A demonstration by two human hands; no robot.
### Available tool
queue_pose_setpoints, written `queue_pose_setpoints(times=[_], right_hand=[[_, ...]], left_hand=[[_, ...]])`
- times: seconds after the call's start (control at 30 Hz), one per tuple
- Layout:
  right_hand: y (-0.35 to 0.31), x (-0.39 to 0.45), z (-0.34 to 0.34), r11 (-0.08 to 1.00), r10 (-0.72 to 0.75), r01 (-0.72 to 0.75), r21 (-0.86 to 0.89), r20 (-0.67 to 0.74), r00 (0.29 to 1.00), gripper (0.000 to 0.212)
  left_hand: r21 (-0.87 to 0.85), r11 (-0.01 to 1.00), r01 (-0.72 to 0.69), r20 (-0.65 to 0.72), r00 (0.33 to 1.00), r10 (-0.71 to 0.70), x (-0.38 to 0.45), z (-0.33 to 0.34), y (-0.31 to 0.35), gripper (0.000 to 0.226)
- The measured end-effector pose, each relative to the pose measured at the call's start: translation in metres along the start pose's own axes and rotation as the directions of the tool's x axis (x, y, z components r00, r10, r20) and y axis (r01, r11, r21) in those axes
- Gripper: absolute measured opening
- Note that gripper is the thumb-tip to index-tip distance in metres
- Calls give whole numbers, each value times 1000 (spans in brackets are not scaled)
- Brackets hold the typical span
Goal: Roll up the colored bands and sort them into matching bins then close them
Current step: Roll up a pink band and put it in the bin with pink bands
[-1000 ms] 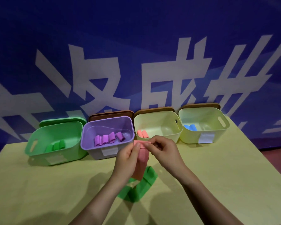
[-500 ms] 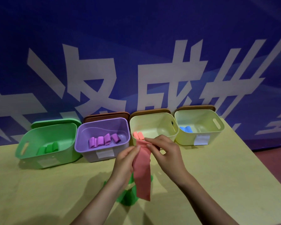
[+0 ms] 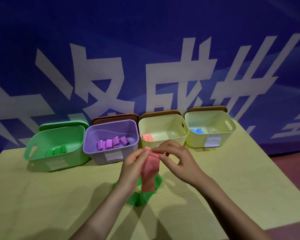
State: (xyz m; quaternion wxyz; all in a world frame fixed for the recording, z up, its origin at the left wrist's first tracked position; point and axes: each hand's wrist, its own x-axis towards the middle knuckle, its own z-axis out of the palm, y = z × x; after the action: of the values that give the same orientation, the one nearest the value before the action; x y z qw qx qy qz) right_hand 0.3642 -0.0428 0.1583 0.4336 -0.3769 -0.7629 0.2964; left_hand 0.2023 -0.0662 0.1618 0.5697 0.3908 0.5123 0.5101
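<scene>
Both hands pinch the top end of a salmon-pink band (image 3: pixel 149 168) just in front of the bins: the left hand (image 3: pixel 131 168) holds its left edge with thumb and fingertips closed on it, and the right hand (image 3: pixel 176 161) nips the folded top edge from the other side. The rest of the band hangs down toward the counter (image 3: pixel 42 196), over a green band (image 3: pixel 141 196) lying flat there.

To roll it well, I would keep the first turn tight and square to the long edges, then feed the hanging length upward evenly so the roll does not cone. It likely belongs in the pale yellow bin (image 3: pixel 163 134) that already holds 2 pink rolls (image 3: pixel 148 138), directly behind the hands. The green bin (image 3: pixel 55 148), purple bin (image 3: pixel 111 141) and right yellow bin (image 3: pixel 210 130) with blue rolls (image 3: pixel 197 131) stand open, lids propped behind them.

Each bin carries a white label (image 3: pixel 212 141) on its front, but no text on it is legible. The blue banner (image 3: pixel 145 49) behind shows large white Chinese characters; one looks like "成", the others are cut off or unclear.
</scene>
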Motion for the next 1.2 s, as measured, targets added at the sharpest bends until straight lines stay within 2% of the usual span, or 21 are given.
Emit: queue_pose_setpoints(times=[0.07,0.13,0.23,0.37,0.6,0.7,0.77,0.83,0.93,1.0,1.1,1.2], right_hand=[[-8,-4,3,958,207,-196,210,-31,978,30],[-11,-7,6,896,348,-332,294,-3,937,25],[-13,-13,5,899,383,-366,242,-29,923,9],[-16,-22,-7,876,414,-390,284,-29,910,2],[-15,-22,-17,779,513,-481,402,32,858,5],[-11,-19,-15,780,500,-459,425,16,866,16],[-10,-15,-10,790,482,-431,436,-6,876,19],[-9,-8,-5,800,467,-405,443,-36,883,19],[-7,4,2,840,440,-371,397,-98,892,19],[-3,9,6,871,405,-343,352,-119,906,14],[7,15,13,955,270,-248,166,-129,954,8],[11,16,17,997,25,-31,-65,-98,995,4]], left_hand=[[73,996,-52,-16,998,53,-4,2,-2,19],[114,988,-103,-5,995,104,-8,5,-4,22],[168,970,-175,61,984,167,-13,12,-3,24],[193,960,-205,168,970,173,-21,22,2,29],[249,936,-250,129,966,224,-9,23,-12,24],[244,923,-297,151,952,267,-5,19,-11,26],[234,935,-266,137,961,239,0,16,-7,23],[174,971,-165,116,982,146,4,13,-3,19],[-18,999,34,140,990,-31,9,8,4,21],[-38,994,101,146,985,-94,12,6,7,20],[-22,989,144,87,986,-142,17,-3,6,18],[-35,988,153,42,988,-151,20,-10,4,18]])
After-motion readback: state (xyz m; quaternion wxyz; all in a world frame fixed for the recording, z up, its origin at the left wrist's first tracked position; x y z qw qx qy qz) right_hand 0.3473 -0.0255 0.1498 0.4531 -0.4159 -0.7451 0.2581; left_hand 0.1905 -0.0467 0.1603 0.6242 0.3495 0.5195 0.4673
